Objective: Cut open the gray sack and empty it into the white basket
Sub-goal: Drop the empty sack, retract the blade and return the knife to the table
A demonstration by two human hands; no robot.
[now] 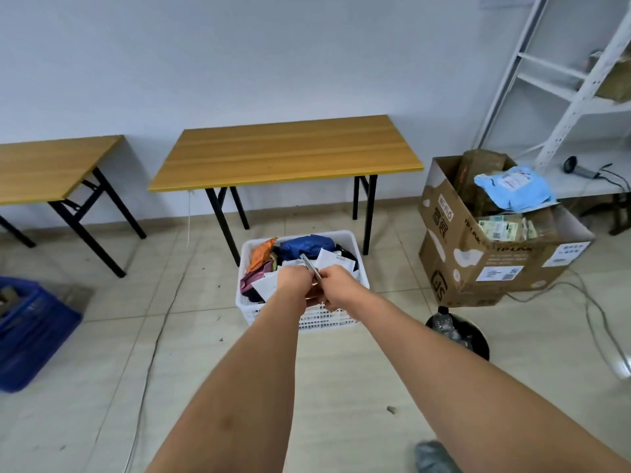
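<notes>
Scanning left to right: blue crate (30, 329) at left edge; left hand (296, 281) and right hand (338, 287) meet at centre frame over basket (358, 264), both clenched round metal cutter (311, 266), likely closing blade; basket already heaped with parcels; gray scrap (433, 457) bottom right, possibly sack; carton (478, 264) right

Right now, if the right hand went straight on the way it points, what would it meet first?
Probably the left hand, which it almost touches; beyond that, the parcels piled in the white basket. The right hand grips a thin metal tool. Depth is unclear.
</notes>
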